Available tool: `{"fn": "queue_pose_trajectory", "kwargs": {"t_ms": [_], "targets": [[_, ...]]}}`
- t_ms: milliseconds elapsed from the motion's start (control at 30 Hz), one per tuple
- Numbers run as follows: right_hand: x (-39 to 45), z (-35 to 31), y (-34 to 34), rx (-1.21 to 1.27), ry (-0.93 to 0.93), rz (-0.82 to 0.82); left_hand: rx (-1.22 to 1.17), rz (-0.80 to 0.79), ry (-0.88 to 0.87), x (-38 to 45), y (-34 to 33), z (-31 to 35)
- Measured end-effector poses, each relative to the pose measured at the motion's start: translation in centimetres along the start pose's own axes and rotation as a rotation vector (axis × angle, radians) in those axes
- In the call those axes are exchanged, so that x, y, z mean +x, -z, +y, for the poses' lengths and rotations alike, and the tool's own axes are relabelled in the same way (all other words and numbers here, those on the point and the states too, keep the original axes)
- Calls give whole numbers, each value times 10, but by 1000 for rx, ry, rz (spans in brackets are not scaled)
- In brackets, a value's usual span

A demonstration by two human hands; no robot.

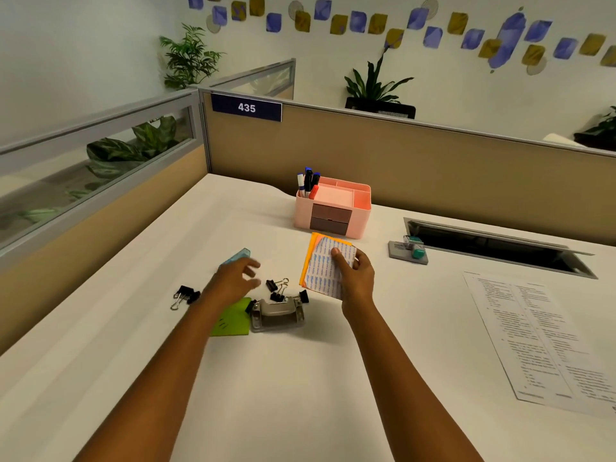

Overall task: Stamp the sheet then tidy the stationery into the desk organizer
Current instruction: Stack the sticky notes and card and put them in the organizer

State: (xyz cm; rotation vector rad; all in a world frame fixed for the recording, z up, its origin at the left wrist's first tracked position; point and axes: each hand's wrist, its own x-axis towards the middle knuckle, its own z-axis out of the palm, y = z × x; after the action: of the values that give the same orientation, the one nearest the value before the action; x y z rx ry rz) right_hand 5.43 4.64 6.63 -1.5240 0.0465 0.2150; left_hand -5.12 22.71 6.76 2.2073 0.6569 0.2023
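My right hand (355,271) grips an orange sticky-note pad (321,265), its printed white backing facing me, lifted above the desk in front of the pink desk organizer (361,208). Markers (308,183) stand in the organizer's left compartment. My left hand (236,278) hovers with fingers spread over a pale blue item (238,255), holding nothing. Below it lie a green note pad (233,321), a grey hole punch (278,313) and black binder clips (276,288), with more binder clips (185,295) to the left. The stamp on its grey pad (410,250) and the printed sheet (540,338) sit to the right.
Beige cubicle partitions (433,161) wall the desk at the back and left. An open cable slot with a raised lid (500,246) cuts into the desk at the back right. The white desk top (300,395) stretches towards me.
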Motion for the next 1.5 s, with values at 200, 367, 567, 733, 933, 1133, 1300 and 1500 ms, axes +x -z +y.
{"fn": "queue_pose_trajectory", "kwargs": {"t_ms": [200, 367, 567, 733, 933, 1133, 1300, 1500], "targets": [[-2, 7, 14, 26, -24, 1, 513, -412, 77, -11, 11, -40], [-5, 11, 17, 26, -38, -12, 670, -379, 36, -9, 13, -43], [-6, 14, 19, 4, -52, -18, 685, -379, 107, -3, 15, -39], [-3, 12, 25, 23, -31, -44, 626, -310, 129, -3, 16, -39], [0, 6, 28, 67, -12, -94, 373, -224, 167, -5, 36, -22], [-3, 1, 18, 117, 14, -164, -184, 1, 18, -4, 25, 36], [-4, -3, 9, 142, 55, -151, -345, 37, 63, 7, -23, 69], [9, -4, 26, 153, 89, -53, -505, 86, 190, 21, -47, 66]]}}
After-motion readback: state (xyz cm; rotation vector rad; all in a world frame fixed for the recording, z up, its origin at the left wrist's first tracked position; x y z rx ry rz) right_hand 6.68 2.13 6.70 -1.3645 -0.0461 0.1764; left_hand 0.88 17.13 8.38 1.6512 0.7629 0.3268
